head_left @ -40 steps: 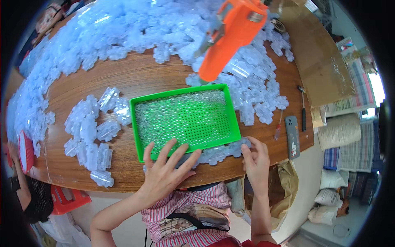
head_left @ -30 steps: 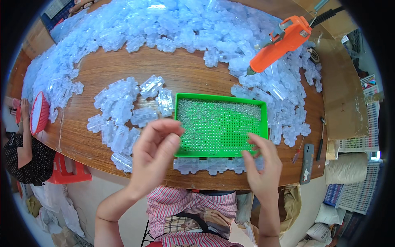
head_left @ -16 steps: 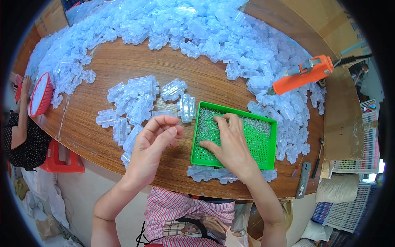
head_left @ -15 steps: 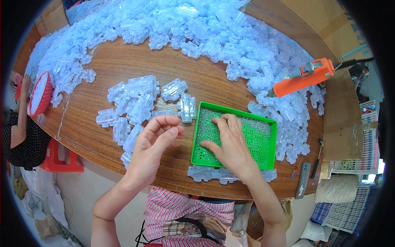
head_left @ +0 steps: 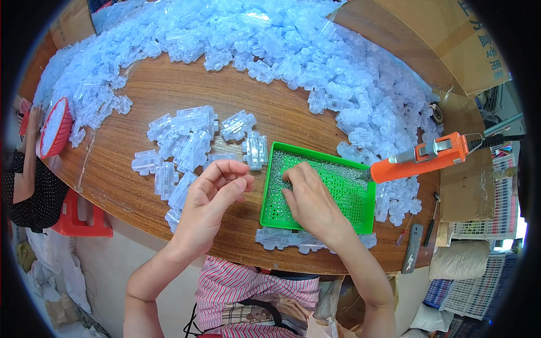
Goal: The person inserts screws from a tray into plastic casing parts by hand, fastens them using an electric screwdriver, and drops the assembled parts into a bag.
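Note:
A green perforated tray (head_left: 369, 211) holds many small silver screws (head_left: 338, 169), heaped mostly along its far and left sides. My right hand (head_left: 313, 203) is in the left half of the tray, thumb and fingertips drawn together among the screws; what lies between the tips is hidden. To the left of the tray my left hand (head_left: 211, 200) hovers palm inward, its fingers curled toward the thumb; anything held there is too small to make out. Beyond and beside it lies a cluster of clear plastic housings (head_left: 191, 132). An orange electric screwdriver (head_left: 420, 160) hangs with its tip over the tray's right edge.
A large pile of clear plastic housings (head_left: 248, 36) curves around the far side of the wooden table (head_left: 169, 79). More housings (head_left: 304, 241) line the tray's near edge. A dark phone-like object (head_left: 413, 248) lies right. Another person's arm (head_left: 31, 141) is beside a red basket (head_left: 56, 128) at left.
My right hand's spread fingers have drawn together among the screws. The hanging screwdriver has swung nearer, toward the tray. My left hand has barely moved.

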### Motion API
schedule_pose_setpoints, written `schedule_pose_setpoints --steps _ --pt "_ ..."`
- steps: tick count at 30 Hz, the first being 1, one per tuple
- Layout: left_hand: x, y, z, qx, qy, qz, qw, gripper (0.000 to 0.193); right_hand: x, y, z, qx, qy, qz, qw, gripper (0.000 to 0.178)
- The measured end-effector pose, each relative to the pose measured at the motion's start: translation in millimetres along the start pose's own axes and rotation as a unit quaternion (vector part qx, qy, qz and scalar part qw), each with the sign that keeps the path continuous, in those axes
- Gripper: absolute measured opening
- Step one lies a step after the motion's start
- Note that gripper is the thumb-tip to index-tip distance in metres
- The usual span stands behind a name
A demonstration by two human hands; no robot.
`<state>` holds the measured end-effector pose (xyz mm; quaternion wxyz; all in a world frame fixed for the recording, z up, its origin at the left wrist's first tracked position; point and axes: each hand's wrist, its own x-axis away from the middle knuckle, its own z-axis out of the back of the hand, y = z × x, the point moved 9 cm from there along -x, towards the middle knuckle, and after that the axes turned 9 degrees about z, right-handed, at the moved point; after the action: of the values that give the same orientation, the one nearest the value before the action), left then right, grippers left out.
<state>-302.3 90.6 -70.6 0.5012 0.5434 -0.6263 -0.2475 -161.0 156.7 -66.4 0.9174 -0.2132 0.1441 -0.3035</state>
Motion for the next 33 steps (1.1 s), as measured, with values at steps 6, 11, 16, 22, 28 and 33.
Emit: schedule_pose_setpoints --steps 6,11,16,22,28,33 --pt "0.6 -1.0 -4.2 -0.006 -0.006 0.006 1.0 0.021 1.4 -14.0 -9.5 0.032 -0.061 0.006 0.998 0.018" --pt "-4.4 -9.3 -11.7 0.021 -0.027 0.021 0.999 0.019 3.9 -11.4 -11.0 0.013 -0.05 0.006 0.999 0.016" --pt "-8.5 -16.1 -24.5 0.157 -0.058 0.073 0.983 0.022 6.2 -0.2 2.3 -0.012 0.018 0.001 1.0 0.013" --pt "-19.2 -28.9 -49.5 0.305 -0.092 0.096 0.943 0.03 26.1 55.3 13.5 -0.308 -0.009 -0.206 0.929 0.014" --pt "-29.7 -57.2 -97.7 0.465 -0.163 0.212 0.844 0.045 30.8 16.7 47.6 -0.546 0.048 -0.197 0.813 0.013" --pt "-32.2 -54.1 -121.2 0.525 -0.257 0.197 0.787 0.049 27.2 -20.4 61.3 -0.359 -0.001 -0.126 0.925 0.015"
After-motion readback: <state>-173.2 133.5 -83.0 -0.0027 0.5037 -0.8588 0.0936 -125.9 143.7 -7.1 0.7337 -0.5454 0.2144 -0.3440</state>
